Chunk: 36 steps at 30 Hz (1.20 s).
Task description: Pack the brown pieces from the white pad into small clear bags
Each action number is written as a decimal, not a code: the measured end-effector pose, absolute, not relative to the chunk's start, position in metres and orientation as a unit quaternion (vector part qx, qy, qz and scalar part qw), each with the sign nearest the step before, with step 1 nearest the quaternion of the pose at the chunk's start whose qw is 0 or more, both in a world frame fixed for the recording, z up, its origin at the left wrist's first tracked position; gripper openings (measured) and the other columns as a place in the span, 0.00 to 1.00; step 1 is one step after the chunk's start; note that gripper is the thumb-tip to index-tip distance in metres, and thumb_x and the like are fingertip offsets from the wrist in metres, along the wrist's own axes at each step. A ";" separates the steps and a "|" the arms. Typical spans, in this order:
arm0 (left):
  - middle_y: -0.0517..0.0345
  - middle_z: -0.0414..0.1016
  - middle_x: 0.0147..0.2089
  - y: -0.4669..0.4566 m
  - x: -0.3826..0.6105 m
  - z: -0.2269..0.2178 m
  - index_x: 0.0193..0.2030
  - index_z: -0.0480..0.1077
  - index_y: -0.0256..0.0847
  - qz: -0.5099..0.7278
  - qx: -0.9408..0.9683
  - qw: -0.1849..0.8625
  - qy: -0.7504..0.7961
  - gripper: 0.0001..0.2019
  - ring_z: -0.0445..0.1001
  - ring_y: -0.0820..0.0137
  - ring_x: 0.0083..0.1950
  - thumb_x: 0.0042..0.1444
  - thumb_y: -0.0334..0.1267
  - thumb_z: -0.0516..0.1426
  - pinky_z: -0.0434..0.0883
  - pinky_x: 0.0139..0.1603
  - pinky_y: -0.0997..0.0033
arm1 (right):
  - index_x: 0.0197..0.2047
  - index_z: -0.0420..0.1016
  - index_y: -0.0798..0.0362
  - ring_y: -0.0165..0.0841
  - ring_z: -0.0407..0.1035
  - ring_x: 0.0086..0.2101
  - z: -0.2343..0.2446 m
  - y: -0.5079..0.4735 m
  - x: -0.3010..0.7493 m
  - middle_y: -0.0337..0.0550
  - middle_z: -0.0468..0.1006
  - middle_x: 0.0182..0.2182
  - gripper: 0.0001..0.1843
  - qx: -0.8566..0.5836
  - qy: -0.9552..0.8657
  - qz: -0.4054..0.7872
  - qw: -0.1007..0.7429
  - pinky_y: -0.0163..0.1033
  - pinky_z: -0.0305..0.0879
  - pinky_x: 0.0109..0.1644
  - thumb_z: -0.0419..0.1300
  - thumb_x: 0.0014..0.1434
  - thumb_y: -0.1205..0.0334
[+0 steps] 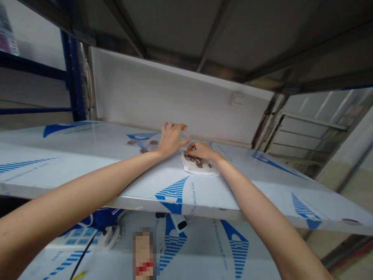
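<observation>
Both my arms reach far across a steel shelf (87, 155) covered in white and blue protective film. My left hand (171, 139) is raised a little above the shelf, its thumb and forefinger pinched on a thin pinkish loop, maybe a rubber band (187, 133). My right hand (201, 150) rests with curled fingers on a white sheet or bag (201, 168) strewn with several small brown pieces (196, 160), and pinches among them. What its fingertips hold is too small to make out.
Several more small brown pieces (142, 144) lie on the shelf left of my left hand. A white back wall (175, 93) and another shelf overhead close the space. Below lies a lower shelf with a white device and a black cable (87, 249). Metal racking (305, 128) stands at the right.
</observation>
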<state>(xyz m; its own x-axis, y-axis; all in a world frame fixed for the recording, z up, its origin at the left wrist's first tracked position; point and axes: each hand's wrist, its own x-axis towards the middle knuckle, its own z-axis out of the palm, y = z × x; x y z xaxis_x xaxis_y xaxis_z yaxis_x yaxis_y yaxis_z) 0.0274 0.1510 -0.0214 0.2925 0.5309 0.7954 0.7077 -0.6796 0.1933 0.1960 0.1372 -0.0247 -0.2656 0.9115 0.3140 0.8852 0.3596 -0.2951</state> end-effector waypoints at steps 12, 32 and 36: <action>0.46 0.72 0.56 0.146 0.029 -0.021 0.56 0.66 0.38 -0.420 -0.816 0.088 -0.388 0.24 0.64 0.55 0.59 0.56 0.46 0.60 0.48 0.65 0.49 | 0.34 0.79 0.53 0.33 0.72 0.37 -0.003 0.146 0.210 0.44 0.81 0.35 0.07 -0.494 -0.718 0.069 0.486 0.38 0.63 0.44 0.64 0.52 0.61; 0.53 0.77 0.50 0.149 0.029 -0.018 0.52 0.70 0.42 -0.524 -0.775 0.002 -0.353 0.15 0.69 0.61 0.55 0.61 0.44 0.54 0.52 0.62 0.57 | 0.27 0.77 0.50 0.37 0.71 0.41 0.003 0.141 0.207 0.43 0.78 0.34 0.04 -0.447 -0.733 -0.022 0.513 0.43 0.61 0.50 0.65 0.50 0.60; 0.56 0.79 0.45 0.150 0.027 -0.010 0.40 0.75 0.42 -0.576 -0.732 -0.038 -0.363 0.09 0.71 0.62 0.51 0.61 0.39 0.54 0.57 0.59 0.60 | 0.28 0.76 0.52 0.35 0.71 0.39 0.004 0.142 0.210 0.44 0.78 0.34 0.07 -0.410 -0.722 0.014 0.557 0.42 0.63 0.48 0.65 0.50 0.57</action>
<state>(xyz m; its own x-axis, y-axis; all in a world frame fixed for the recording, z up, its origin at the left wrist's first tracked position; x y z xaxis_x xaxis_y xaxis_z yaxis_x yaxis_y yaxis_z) 0.0268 0.1497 -0.0098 0.0741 0.5745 0.8152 0.4874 -0.7340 0.4730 0.2101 0.1421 0.0040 -0.0439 0.6072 0.7933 0.5769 0.6637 -0.4761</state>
